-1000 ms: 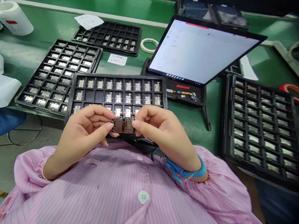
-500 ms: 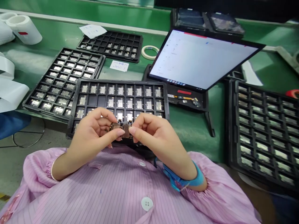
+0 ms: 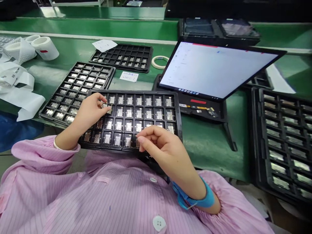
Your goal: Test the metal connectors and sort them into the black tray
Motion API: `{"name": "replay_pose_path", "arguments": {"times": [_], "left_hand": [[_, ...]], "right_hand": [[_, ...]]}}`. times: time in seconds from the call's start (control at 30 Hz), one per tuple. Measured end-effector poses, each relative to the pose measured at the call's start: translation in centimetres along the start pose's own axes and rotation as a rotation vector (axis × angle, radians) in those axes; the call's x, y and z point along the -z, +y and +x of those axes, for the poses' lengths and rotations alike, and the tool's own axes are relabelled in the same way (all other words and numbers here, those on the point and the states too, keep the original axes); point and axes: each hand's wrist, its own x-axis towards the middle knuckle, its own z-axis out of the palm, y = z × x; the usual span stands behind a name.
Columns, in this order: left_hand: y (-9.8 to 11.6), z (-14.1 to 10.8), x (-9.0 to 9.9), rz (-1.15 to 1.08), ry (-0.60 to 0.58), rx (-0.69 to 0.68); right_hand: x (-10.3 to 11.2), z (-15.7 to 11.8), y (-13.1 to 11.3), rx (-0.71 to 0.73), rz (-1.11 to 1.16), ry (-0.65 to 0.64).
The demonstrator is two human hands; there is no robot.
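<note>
My left hand (image 3: 94, 110) pinches a small circuit board (image 3: 107, 108) with a metal shield between thumb and fingers. It is held over the upper left part of a black compartment tray (image 3: 179, 120). Boards of the same kind lie in most visible compartments of this tray, several with silvery faces and some brownish at the lower left. My right hand (image 3: 159, 143) is closed in a pinch over the tray's front edge, right of the middle. Its fingertips are close to a front-row compartment, and what they hold is mostly hidden.
A second filled tray (image 3: 110, 76) stands at left, a partly filled one (image 3: 149, 58) behind. Right of them are a tape roll (image 3: 159, 66), a tilted screen (image 3: 219, 71) and a black case (image 3: 219, 109) with a flex cable. Another tray (image 3: 258, 136) stands far right; white rolls (image 3: 47, 48) lie left.
Both hands were together at the tray's front with boards in their fingers. My left hand has moved up and left with its board; my right hand stays near the front edge. The view has shifted.
</note>
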Motion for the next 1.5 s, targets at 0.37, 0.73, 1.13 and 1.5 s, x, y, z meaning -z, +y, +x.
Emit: {"name": "replay_pose_path", "arguments": {"times": [0.37, 0.73, 1.13, 1.5], "left_hand": [[-1.3, 0.0, 0.2, -0.054, -0.004, 0.081], [-2.9, -0.2, 4.1, 0.213, 0.052, 0.039], [-4.3, 1.3, 2.9, 0.314, -0.056, -0.023], [-5.1, 1.1, 3.4, 0.21, -0.065, -0.082]], "right_hand": [[0.6, -0.7, 0.5, 0.004, -0.032, 0.053], [1.6, -0.6, 0.2, 0.059, -0.156, 0.11], [5.3, -0.4, -1.3, 0.091, -0.372, 0.445], [7.7, 0.3, -1.0, 0.086, -0.349, 0.561]]}}
